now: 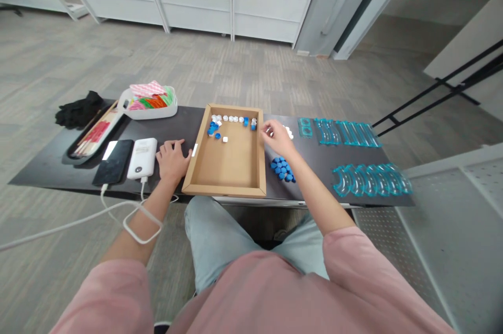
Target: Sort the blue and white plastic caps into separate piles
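A shallow cardboard tray point(231, 187) sits on the black table point(51, 166) in front of me. Small white and blue caps point(230, 119) lie along its far wall. My left hand point(172, 158) rests flat on the table beside the tray's left wall, fingers spread, holding nothing. My right hand point(276, 137) hovers just past the tray's right wall with fingertips pinched together; whether anything is in them I cannot make out. A cluster of blue caps point(282, 169) lies under my right forearm, and a few white caps point(290, 132) lie beside that hand.
Left of my left hand lie a white power bank point(142, 158) and a black phone point(113, 161), both cabled. Further left are a long tray of sticks point(94, 135), a white basket of coloured packets point(151, 100) and black gloves point(78, 109). Teal plastic holders point(346, 133) fill the right side.
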Demonstrator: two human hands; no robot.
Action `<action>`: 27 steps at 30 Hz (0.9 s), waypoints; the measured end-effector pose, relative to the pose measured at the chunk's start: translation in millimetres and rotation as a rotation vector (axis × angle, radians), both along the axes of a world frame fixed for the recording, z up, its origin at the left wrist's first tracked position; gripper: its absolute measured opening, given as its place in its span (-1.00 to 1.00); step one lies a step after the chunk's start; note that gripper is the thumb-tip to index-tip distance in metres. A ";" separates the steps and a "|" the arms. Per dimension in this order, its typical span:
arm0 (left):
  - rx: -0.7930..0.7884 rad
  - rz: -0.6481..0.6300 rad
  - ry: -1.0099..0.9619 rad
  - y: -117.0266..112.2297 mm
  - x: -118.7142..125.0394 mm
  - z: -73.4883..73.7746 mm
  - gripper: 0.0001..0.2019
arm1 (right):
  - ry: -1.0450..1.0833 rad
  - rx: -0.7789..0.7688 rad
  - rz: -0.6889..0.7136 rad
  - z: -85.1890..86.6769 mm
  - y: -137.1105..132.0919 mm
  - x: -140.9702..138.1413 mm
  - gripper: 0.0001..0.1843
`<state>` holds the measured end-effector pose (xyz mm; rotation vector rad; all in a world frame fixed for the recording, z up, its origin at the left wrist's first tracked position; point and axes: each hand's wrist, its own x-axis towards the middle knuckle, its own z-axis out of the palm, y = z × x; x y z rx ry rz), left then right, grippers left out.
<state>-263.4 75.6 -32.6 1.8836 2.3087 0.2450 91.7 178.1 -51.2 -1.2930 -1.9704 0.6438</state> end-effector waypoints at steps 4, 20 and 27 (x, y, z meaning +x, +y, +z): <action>-0.006 -0.048 -0.012 -0.1 -6.3 -1.0 -0.29 | -0.249 -0.046 0.251 -0.1 21.9 -79.7 -0.80; 0.022 -0.029 0.034 2.9 -8.3 -11.0 -0.35 | -0.110 -0.229 0.605 31.3 -59.8 -68.0 -0.87; 0.027 -0.041 0.044 1.1 -4.4 -7.3 -0.35 | 0.029 -0.140 -0.127 -7.5 -50.8 94.7 -0.75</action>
